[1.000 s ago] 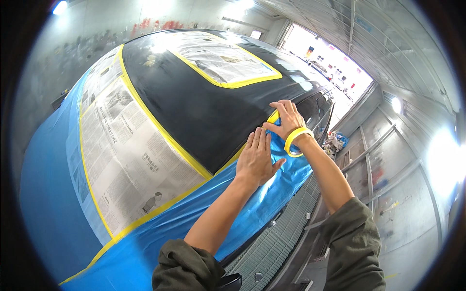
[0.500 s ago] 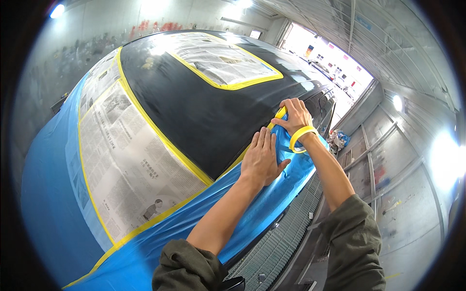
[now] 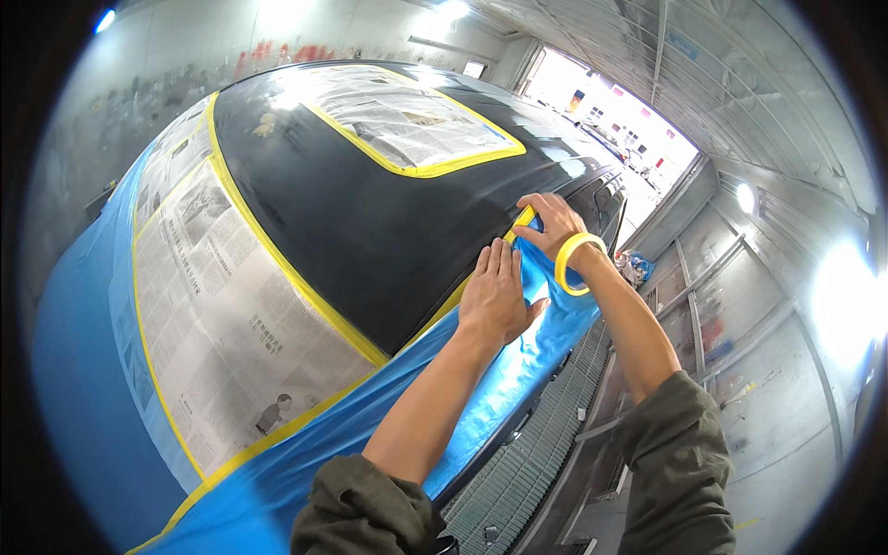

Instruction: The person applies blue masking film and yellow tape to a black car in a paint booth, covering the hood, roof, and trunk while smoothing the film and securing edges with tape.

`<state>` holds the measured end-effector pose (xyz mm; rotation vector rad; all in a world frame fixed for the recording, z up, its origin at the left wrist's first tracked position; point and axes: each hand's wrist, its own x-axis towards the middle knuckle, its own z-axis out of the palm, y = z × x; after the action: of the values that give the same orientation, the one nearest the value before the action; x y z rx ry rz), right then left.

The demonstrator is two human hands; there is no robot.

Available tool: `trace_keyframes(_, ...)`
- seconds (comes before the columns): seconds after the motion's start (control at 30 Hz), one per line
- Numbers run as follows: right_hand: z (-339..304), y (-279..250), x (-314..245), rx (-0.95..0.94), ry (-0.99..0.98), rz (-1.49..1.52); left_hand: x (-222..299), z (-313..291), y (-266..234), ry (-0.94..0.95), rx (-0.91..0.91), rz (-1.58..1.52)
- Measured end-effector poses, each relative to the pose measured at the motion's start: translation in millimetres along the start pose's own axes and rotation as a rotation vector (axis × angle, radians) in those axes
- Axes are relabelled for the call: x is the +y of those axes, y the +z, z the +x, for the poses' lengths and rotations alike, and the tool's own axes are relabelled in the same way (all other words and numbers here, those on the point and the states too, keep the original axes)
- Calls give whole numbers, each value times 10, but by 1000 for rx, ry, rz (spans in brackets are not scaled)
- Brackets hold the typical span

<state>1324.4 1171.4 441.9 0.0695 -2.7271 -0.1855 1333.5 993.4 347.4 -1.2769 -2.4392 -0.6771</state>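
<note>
Blue masking film (image 3: 499,398) hangs along the near right side of a black car roof (image 3: 342,222), its upper edge bordered by yellow masking tape (image 3: 525,217). My left hand (image 3: 493,294) lies flat on this taped edge, fingers stretched out and thumb spread. Just beyond it, my right hand (image 3: 555,224) pinches the film's taped edge between thumb and fingers; the fingertips rest over the roof side. Around my right wrist hangs a roll of yellow masking tape (image 3: 561,268). My left palm hides part of the taped edge.
Newspaper (image 3: 213,277) bordered with yellow tape covers the glass at left. Another taped newspaper panel (image 3: 416,125) lies on the roof. Floor grating (image 3: 527,472) runs below the car's side. A metal-panelled wall (image 3: 777,370) stands at right, with a bright doorway (image 3: 610,120) at the back.
The view has shifted slightly, so the car sits a little further left in the picture. Both hands keep nearly the same places on the taped edge. The film below them catches more light.
</note>
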Motion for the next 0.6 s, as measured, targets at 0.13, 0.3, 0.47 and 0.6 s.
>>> trace_keyframes(0.13, 56, 18, 111, 150, -143, -111, 41, 16, 41, 13, 44, -46)
trace_keyframes(0.3, 123, 172, 12, 225, -303, -95, 3, 15, 71, 26, 55, 3)
trace_keyframes(0.47, -64, 132, 190, 146, 8, 10, 4, 3, 19, 9, 28, -39)
trace_keyframes(0.6, -106, 124, 173, 140, 98, 43, 4, 32, 13, 6, 22, -56)
